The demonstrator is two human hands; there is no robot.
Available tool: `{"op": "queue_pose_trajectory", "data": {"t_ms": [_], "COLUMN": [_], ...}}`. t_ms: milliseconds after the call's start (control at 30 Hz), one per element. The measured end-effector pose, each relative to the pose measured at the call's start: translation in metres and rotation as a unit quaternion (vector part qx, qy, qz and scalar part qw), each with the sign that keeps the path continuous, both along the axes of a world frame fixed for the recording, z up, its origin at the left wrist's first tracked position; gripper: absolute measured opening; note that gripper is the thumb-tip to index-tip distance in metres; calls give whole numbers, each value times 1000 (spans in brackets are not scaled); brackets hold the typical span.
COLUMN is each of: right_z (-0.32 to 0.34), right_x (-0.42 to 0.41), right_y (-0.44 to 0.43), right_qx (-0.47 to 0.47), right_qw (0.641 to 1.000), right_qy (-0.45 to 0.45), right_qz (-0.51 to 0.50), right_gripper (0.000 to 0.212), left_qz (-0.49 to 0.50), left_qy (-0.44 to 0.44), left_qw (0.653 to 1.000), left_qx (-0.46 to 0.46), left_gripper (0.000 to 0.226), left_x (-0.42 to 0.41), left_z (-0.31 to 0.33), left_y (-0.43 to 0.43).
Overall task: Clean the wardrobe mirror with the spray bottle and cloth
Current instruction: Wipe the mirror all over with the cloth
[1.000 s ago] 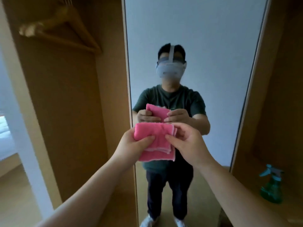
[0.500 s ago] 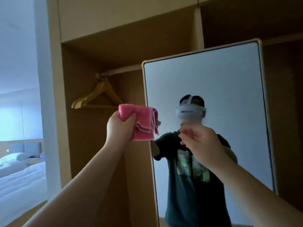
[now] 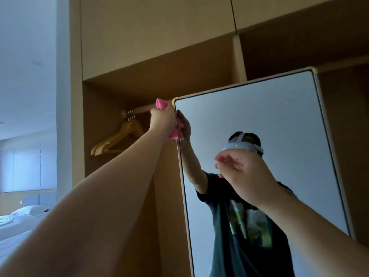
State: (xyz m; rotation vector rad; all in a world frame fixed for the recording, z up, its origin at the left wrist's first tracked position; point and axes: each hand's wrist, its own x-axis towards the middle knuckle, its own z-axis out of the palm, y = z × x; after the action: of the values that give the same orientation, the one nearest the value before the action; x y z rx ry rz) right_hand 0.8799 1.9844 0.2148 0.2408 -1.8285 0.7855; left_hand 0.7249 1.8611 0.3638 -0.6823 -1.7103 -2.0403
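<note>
The tall wardrobe mirror (image 3: 259, 116) with a pale rounded frame fills the right half of the view. My left hand (image 3: 162, 119) is stretched up to its top left corner and grips the folded pink cloth (image 3: 161, 104), pressing it against the mirror's left edge. The cloth shows above and below my fist. My right hand (image 3: 242, 174) hovers in front of the mirror's middle, fingers loosely apart, holding nothing. The spray bottle is out of view.
Wooden hangers (image 3: 119, 138) hang on a rail (image 3: 139, 110) in the open wardrobe bay left of the mirror. Upper cabinet doors (image 3: 155, 33) run above. A bed with white linen (image 3: 22, 218) lies at the far left.
My left hand has carried the cloth up and right, from mid-air to the mirror's top left corner. My right hand let go of the cloth earlier and stays in front of the mirror. The view has tilted upward.
</note>
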Motion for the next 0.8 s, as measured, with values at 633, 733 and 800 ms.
{"op": "queue_pose_trajectory", "data": {"t_ms": [633, 733, 800], "right_z": [6, -9, -16], "right_x": [88, 90, 87], "right_y": [124, 139, 149], "right_qx": [-78, -95, -114], "right_qw": [956, 942, 938], "right_qy": [118, 114, 99], "right_qz": [-258, -301, -313], "right_gripper": [20, 24, 29], "left_qz": [35, 23, 21], "left_qy": [30, 43, 46], "left_qw": [999, 999, 999], "left_qx": [3, -23, -20], "left_gripper": [21, 19, 18], "left_x": [2, 2, 0], "left_z": [-36, -47, -52], "left_y": [44, 40, 40]}}
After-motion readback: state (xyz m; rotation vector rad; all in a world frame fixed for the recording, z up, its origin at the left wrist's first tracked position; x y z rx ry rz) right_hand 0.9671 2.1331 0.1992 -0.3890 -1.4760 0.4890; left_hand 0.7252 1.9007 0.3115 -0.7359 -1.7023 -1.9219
